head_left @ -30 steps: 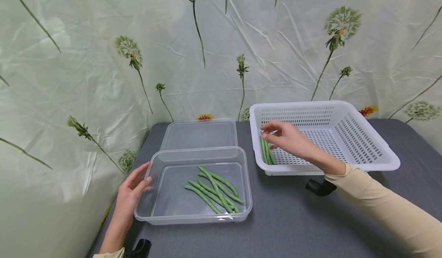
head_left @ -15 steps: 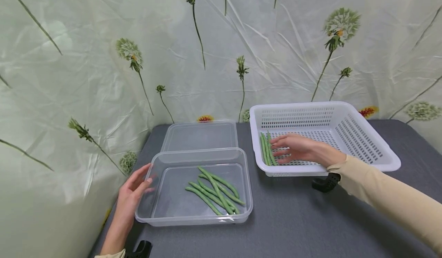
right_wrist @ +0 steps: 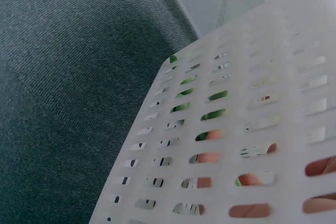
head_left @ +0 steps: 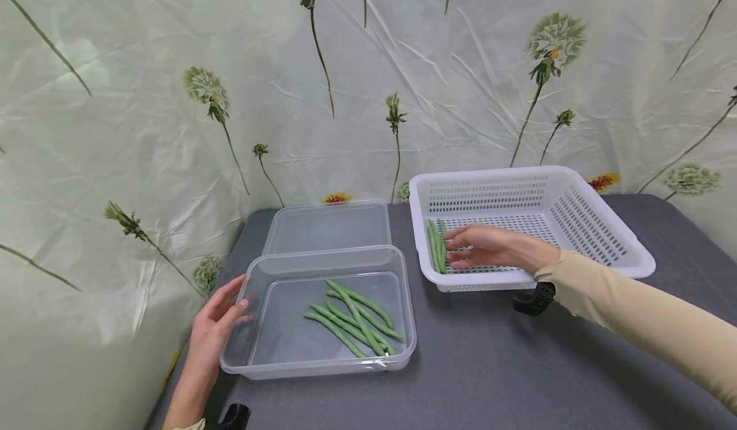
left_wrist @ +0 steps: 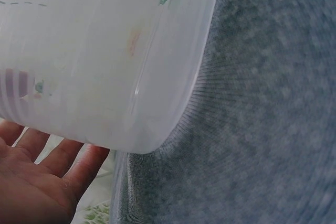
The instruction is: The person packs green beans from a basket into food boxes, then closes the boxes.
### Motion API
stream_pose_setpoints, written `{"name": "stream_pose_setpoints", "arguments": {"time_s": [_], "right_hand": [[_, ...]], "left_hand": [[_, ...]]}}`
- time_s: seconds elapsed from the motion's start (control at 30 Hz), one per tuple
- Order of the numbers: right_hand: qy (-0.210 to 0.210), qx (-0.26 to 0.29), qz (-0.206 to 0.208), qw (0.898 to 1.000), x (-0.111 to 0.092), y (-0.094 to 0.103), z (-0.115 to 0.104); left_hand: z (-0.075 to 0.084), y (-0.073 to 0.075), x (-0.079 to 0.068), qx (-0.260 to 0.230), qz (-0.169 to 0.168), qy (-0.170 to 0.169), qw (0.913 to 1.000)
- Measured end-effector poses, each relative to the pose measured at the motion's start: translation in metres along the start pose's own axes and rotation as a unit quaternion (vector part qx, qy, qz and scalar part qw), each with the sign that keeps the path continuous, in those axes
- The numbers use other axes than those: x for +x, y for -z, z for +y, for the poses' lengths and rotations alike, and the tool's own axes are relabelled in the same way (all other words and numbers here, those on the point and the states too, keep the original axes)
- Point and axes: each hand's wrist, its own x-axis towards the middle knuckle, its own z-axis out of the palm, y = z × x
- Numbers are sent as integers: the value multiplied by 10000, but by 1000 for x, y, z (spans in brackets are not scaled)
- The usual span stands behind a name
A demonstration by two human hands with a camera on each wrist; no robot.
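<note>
In the head view several green beans (head_left: 356, 321) lie in a clear plastic container (head_left: 265, 372). My left hand (head_left: 212, 331) rests against that container's left wall, fingers fairly straight; the left wrist view also shows the fingers (left_wrist: 86, 166) at its outside. At the right stands a white slotted basket (head_left: 581, 183), with a few green beans (head_left: 435, 247) along its inner left side. My right hand (head_left: 486, 248) is low inside it, its relaxed fingertips right beside those beans. Through the slots, the right wrist view shows parts of the fingers and beans.
A clear lid (head_left: 331, 225) lies behind the container. Grey cloth covers the table (head_left: 460, 366). Behind and to the left hangs a pale curtain (head_left: 345, 129) printed with dandelions.
My right hand has come down from over the beans into the basket, slightly to the right, and its fingers have loosened. The left hand keeps its place at the container.
</note>
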Motion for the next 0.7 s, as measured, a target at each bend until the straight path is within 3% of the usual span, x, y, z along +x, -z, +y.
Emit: {"name": "stream_pose_setpoints", "arguments": {"time_s": [0.17,0.7], "right_hand": [[-13,-291,-42,9996,1,0,1],[-94,-531,-106,9985,3,-1,2]], "left_hand": [[-1,0,-1,-32,15,-38,10000],[-3,3,1,-130,-73,-145,9998]]}}
